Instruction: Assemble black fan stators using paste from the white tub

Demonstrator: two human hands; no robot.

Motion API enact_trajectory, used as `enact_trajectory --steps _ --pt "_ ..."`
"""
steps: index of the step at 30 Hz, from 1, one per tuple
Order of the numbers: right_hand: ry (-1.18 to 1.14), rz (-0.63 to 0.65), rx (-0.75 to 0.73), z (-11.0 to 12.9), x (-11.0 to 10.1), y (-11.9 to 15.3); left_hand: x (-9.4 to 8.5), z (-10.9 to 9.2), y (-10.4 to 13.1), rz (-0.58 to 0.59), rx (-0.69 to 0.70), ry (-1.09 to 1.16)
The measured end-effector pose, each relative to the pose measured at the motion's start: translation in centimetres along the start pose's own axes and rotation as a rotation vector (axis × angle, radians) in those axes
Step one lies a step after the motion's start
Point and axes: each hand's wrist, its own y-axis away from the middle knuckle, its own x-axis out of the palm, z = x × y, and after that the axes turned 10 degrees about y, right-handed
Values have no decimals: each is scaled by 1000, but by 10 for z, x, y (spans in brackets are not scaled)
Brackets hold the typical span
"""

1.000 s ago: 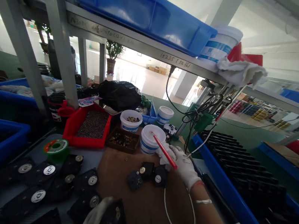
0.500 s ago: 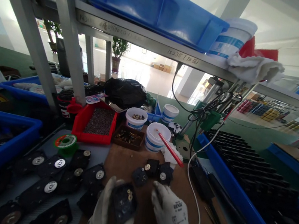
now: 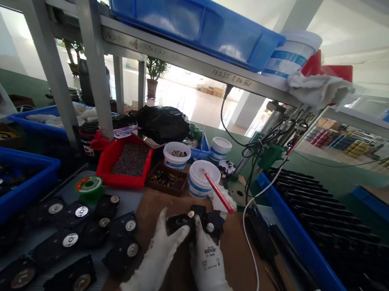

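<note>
Two white-gloved hands are meeting at the middle of the brown bench mat (image 3: 195, 283). The left hand (image 3: 155, 262) and right hand (image 3: 207, 265) are both closing fingers around one small black plastic fan part (image 3: 179, 222), pinching it from either side, seemingly to steady it. It is sitting just near of two similar black parts (image 3: 210, 222), with a white tub (image 3: 203, 179) holding a red stick (image 3: 217, 192) farther off.

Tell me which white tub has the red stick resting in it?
The nearest white tub, just beyond the hands; the red stick leans from its rim. The other two tubs sit farther back without one.
</note>
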Motion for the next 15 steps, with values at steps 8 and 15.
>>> enact_trajectory --steps 8,15 --pt "-344 -32 125 19 -15 13 -20 -8 30 129 5 89" --pt "-757 -294 392 37 -50 27 -34 2 42 99 297 -118"
